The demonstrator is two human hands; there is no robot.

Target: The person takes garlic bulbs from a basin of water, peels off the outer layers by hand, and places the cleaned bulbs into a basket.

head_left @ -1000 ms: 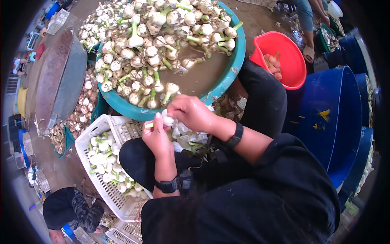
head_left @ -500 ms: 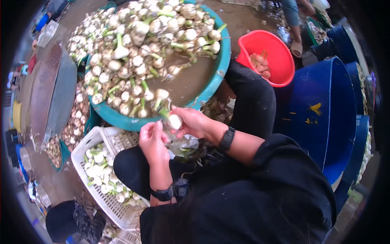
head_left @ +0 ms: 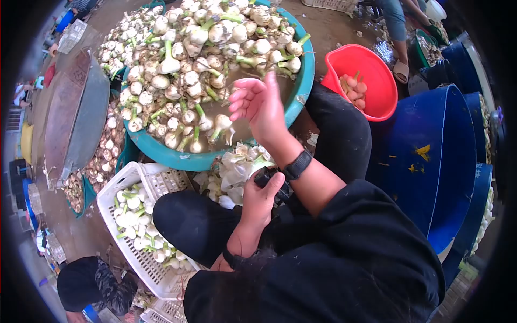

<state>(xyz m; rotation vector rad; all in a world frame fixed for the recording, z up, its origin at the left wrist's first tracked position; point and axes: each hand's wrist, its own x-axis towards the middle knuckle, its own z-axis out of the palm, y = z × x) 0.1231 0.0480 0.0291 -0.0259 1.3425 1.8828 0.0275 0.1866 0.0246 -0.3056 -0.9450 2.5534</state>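
My right hand (head_left: 259,105) is raised over the near side of the teal tub (head_left: 183,161), its fingers spread and nothing in it. Below it, my left hand (head_left: 259,198) is closed around a small black object (head_left: 269,180), partly hidden by the fingers. Bulbs with green stems (head_left: 169,62), many of them muddy, are heaped in the tub's brownish water. Pale peelings (head_left: 237,167) lie between my legs, just beyond my left hand. Each wrist wears a black band.
A white plastic basket (head_left: 126,245) of cleaner bulbs stands at the left. On the right are a red basin (head_left: 371,67) holding pinkish bulbs and large blue tubs (head_left: 414,156). A person in dark clothing (head_left: 89,285) is at the lower left; another's legs (head_left: 397,32) show upper right.
The white bulb has left my hands. My right hand has risen over the tub and opened; my left hand has moved right and down and closed on the black object.
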